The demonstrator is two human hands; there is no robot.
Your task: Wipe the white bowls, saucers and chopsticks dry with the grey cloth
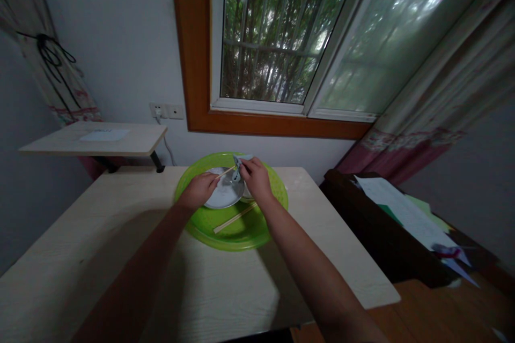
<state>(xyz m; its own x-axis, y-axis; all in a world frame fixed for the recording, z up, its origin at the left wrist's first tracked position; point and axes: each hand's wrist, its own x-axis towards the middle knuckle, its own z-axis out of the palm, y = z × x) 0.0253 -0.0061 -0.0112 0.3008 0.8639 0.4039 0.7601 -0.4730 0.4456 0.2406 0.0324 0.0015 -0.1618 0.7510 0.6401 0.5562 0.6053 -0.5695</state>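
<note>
My left hand [200,191] is closed on the near end of a thin pale chopstick [227,171], which points up and to the right. In my right hand [256,177] a bluish-grey cloth [237,169] is pinched, touching the chopstick's far end. Beneath both hands lies a round, pale metal-looking plate [225,194] in a bright green round plastic tray [241,243]. Nearer to me in the tray rest pale chopsticks [234,218], close together and slanting. A bowl-like rim [247,196] shows beside the plate, mostly hidden by my right hand.
The tray stands on a pale wooden table [225,289] near the wall below a window [277,32]. At the left is a raised shelf [56,136] with a paper sheet [105,135]. Papers [396,209] lie on dark furniture [370,230] to the right.
</note>
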